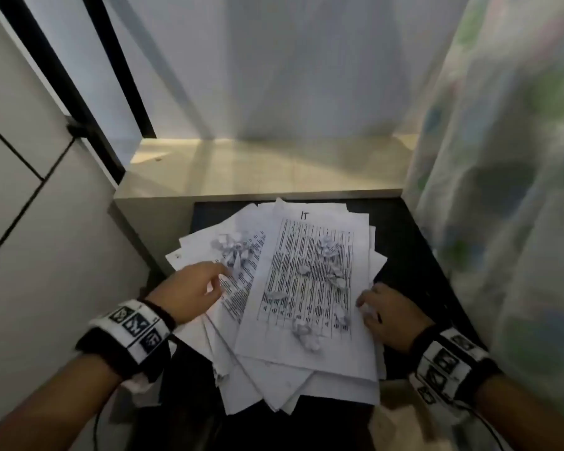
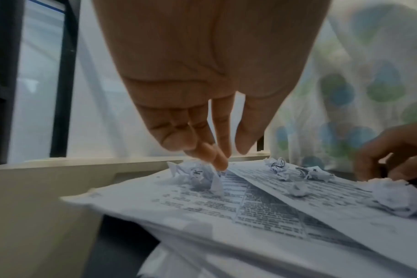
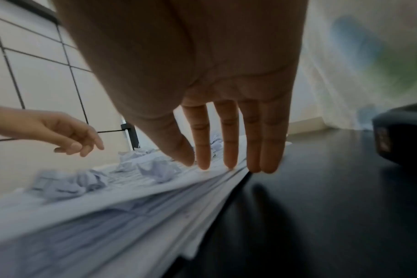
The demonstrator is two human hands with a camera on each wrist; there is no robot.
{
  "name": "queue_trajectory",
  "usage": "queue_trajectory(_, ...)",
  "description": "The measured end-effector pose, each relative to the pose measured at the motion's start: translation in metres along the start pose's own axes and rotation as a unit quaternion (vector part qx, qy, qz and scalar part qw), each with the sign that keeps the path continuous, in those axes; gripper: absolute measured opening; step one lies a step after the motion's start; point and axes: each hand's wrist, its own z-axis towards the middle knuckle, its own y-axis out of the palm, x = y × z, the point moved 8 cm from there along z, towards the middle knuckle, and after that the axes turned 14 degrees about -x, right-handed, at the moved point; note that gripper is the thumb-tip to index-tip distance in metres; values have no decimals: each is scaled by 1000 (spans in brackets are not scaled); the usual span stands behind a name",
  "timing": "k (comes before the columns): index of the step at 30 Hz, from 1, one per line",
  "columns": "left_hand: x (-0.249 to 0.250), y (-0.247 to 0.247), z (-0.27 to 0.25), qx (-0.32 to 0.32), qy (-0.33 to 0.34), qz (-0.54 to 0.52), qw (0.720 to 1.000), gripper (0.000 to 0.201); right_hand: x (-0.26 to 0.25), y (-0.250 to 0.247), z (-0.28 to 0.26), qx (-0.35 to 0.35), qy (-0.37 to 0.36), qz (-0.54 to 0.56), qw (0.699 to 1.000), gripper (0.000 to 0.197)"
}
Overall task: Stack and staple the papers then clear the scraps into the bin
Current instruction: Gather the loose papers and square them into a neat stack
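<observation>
Step in hand, judged from the layout: clearing crumpled scraps off an unsquared pile before stacking.

Position of work: loose printed papers (image 1: 310,288) fanned across a dark table (image 1: 414,249), corners splayed at differing angles. Crumpled scraps (image 1: 233,250) scattered over the top sheets, with one larger cluster at upper left and smaller balls spread over the upper sheet. No bin visible in any view. A dark boxy object (image 3: 402,131) sitting on the table to the right, possibly the stapler; too blurred to confirm.

Left hand (image 1: 189,292): over the left side of the pile, fingers extended downward and bunched, fingertips (image 2: 220,161) reaching the edge of the large scrap cluster. Nothing gripped yet; thumb apart from the fingers.

Right hand (image 1: 388,315): at the right edge of the pile, fingers (image 3: 229,148) straight and slightly spread, tips resting on the sheet edges. Nothing held.

Procedure for a clean result:
- Keep the right fingertips pressing the pile edge to stop sheets sliding.
- Close thumb and fingers round the whole cluster rather than one ball.
- Lift straight up, without dragging the top sheet.
- Gather the smaller balls next, working left to right.
- Square the sheets only once the top is bare.

Risk: light scraps rolling off the sloping upper sheet onto the table.
</observation>
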Motion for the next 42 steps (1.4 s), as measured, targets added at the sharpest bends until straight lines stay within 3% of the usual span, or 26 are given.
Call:
queue_trajectory(6, 33, 25, 32, -96, 25, 122, 988, 37, 13, -13, 26, 42, 44, -7, 998, 29)
queue_trajectory(13, 54, 26, 48, -37, 16, 1, 999, 54, 18, -23, 38, 64, 101, -49, 992, 40)
queue_trajectory(17, 68, 29, 52, -25, 33, -46, 998, 93, 12, -26, 42, 68, 79, 41, 994, 41)
queue_trajectory(19, 77, 27, 52, -20, 44, -46, 998, 103, 12, -28, 43, 72, 68, 96, 990, 45)
queue_trajectory(25, 91, -3, 40, 113, 79, -28, 990, 49, 28, -27, 47, 86, 56, 216, 971, 64)
queue_trajectory(29, 81, -23, 28, 164, 82, -109, 977, 42, 37, -47, 45, 131, 62, 196, 970, 63)
queue_trajectory(32, 64, -20, 24, 155, 47, -137, 977, 36, 35, -64, 40, 169, 64, 202, 963, 47)
queue_trajectory(35, 52, 4, 23, 84, 5, -85, 993, 39, 13, -67, 41, 148, 66, 99, 982, 27)
queue_trajectory(37, 47, 15, 18, 58, -4, -49, 997, 48, -7, -65, 45, 137, 54, 49, 988, 25)
queue_trajectory(40, 38, 11, 3, 106, -7, -45, 993, 66, -33, -60, 55, 137, 20, 27, 990, 28)
queue_trajectory(42, 14, 2, -7, 155, -57, -79, 983, 69, -47, -57, 62, 133, 4, 29, 991, 37)
